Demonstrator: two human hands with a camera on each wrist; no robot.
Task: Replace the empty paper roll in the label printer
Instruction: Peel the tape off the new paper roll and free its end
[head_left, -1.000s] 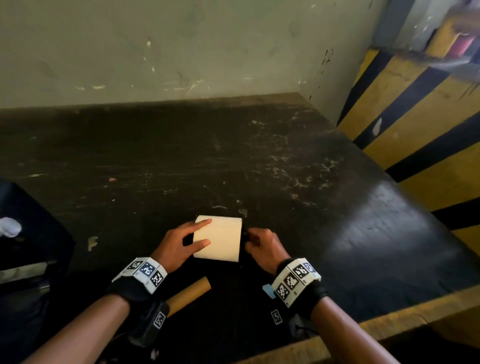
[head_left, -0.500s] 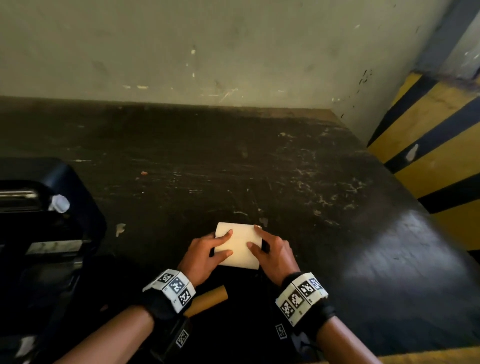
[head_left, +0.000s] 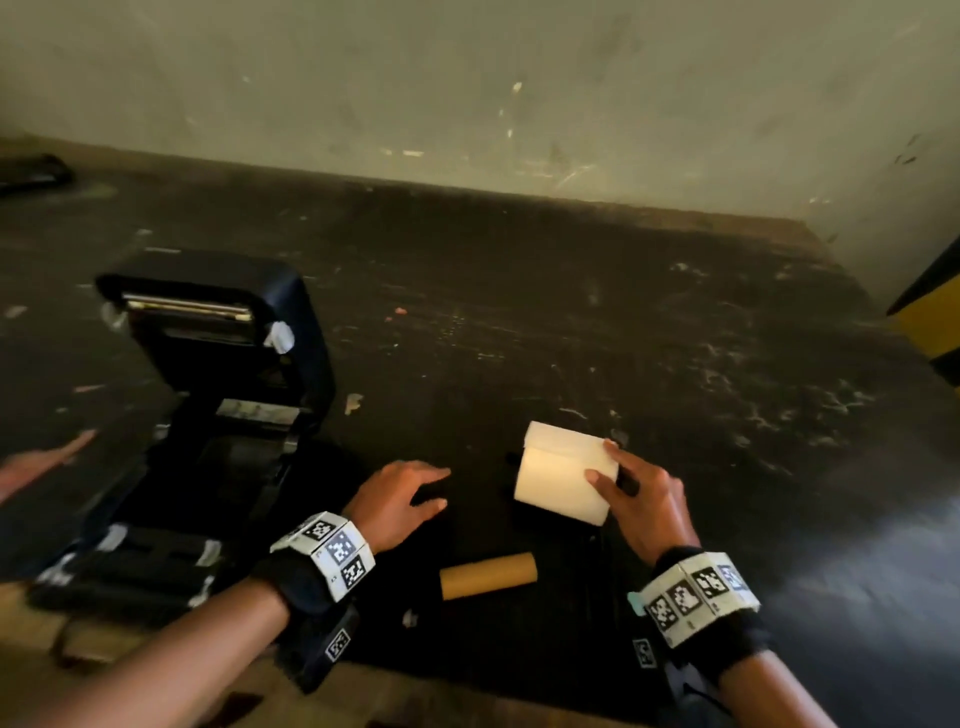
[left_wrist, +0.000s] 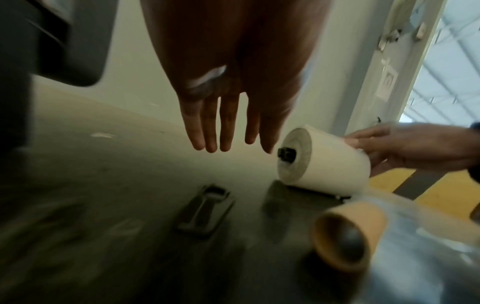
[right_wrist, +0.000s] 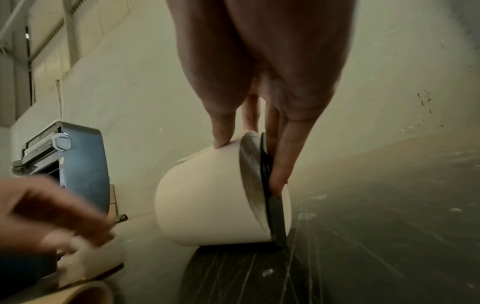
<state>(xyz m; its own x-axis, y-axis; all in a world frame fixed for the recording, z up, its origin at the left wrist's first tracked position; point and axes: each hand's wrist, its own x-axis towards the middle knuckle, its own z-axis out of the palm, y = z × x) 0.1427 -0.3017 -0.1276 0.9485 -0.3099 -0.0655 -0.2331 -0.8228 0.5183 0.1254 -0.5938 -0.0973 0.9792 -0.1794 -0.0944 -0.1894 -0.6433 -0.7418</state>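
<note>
Nearest the table's (head_left: 675, 322) front edge lies the empty cardboard tube (head_left: 488, 574), on its side between the two wrists. Just beyond it, the left hand (head_left: 397, 501) hovers palm-down over the dark tabletop with its fingers straight and slightly spread, holding nothing; in the left wrist view the fingertips hang apart from the surface, close to the roll's end. To the right, the right hand (head_left: 644, 501) grasps the new paper roll (head_left: 563, 475), thumb pressed on the white outer wrap and the other fingers (right_wrist: 284, 156) behind its far end. The roll rests on the table, tilted, its lower edge touching the surface. A black spindle (left_wrist: 285, 154) pokes out of its core on the side facing the left hand, and a flat black plate (right_wrist: 275, 218) sits against the opposite end under the right fingers; whether plate and spindle are one piece is hard to judge. A small black part (left_wrist: 205, 211) lies flat on the table below the left hand. Further left and back stands the label printer (head_left: 208, 415), its lid raised and the bay open. Behind everything runs a scuffed pale wall (head_left: 467, 88).
</note>
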